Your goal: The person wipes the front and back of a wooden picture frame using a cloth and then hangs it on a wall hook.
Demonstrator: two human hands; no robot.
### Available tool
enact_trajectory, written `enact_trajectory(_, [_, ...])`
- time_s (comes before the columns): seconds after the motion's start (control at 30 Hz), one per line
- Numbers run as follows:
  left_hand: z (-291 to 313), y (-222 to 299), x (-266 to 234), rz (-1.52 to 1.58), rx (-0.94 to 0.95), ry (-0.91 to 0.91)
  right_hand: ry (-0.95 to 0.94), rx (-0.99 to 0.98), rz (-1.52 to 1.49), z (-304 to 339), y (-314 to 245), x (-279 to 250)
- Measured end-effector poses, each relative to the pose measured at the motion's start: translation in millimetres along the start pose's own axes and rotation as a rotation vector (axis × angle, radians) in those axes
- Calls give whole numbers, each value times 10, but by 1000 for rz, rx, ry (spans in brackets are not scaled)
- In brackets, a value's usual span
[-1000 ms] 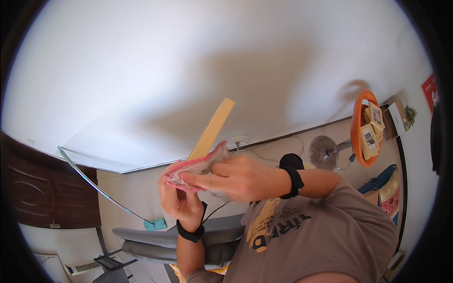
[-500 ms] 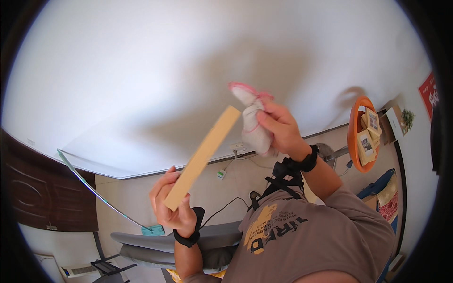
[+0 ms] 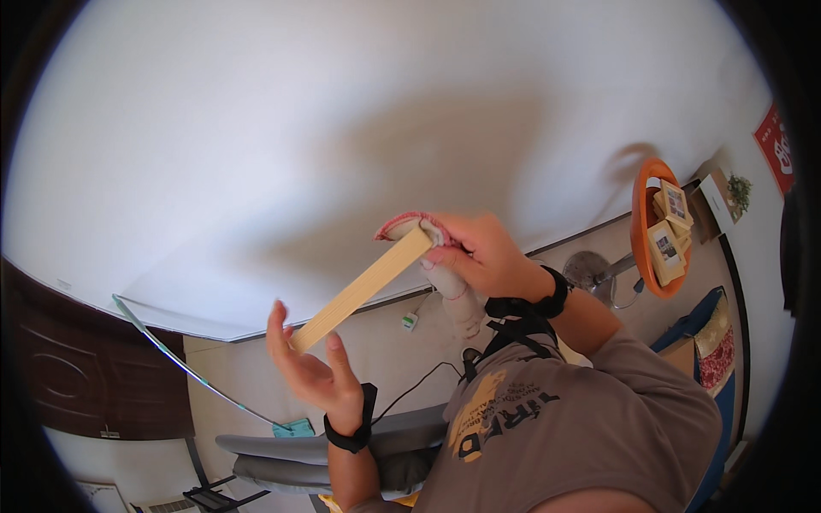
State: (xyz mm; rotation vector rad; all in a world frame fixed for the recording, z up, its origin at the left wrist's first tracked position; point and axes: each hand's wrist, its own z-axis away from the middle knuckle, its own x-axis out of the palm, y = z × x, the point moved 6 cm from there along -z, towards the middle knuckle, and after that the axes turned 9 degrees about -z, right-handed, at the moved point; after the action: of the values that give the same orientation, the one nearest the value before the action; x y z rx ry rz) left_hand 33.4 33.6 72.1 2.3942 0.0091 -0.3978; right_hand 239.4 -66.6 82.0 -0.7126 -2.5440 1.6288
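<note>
The wooden piece [image 3: 363, 290] slants from the spread-fingered left hand [image 3: 321, 374] at its lower end up to the right hand [image 3: 498, 261], closed on the cloth [image 3: 451, 291] at its upper end.

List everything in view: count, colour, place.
Wood: one, pale, centre.
Cloth: one, white-pink, against wood's upper end.
Stool: one, orange, right.
Frames: two at least, pale, on stool.
Plant: one, green, right.
Poster: one, red, right.
Mop: one, teal, lower left.
Door: one, dark brown, left.
Adapter: one, white-green, centre.
Padding: count unclear, grey, bottom.
Wall: one, white, top.
Shirt: one, brown, lower right.
Wristbands: two, black, lower centre.
Left hand: one, bare, at wood's lower end.
Right hand: one, bare, on cloth.
</note>
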Motion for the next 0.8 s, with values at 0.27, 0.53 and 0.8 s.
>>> enact_trajectory(0.27, [61, 284, 229, -426, 364, -282, 9, -345, 439, 117, -72, 431])
enact_trajectory(0.53, [111, 77, 115, -95, 231, -217, 1, -469, 319, 62, -335, 515])
enact_trajectory(0.8, [67, 95, -127, -31, 258, 46, 274, -141, 326, 71, 206, -17])
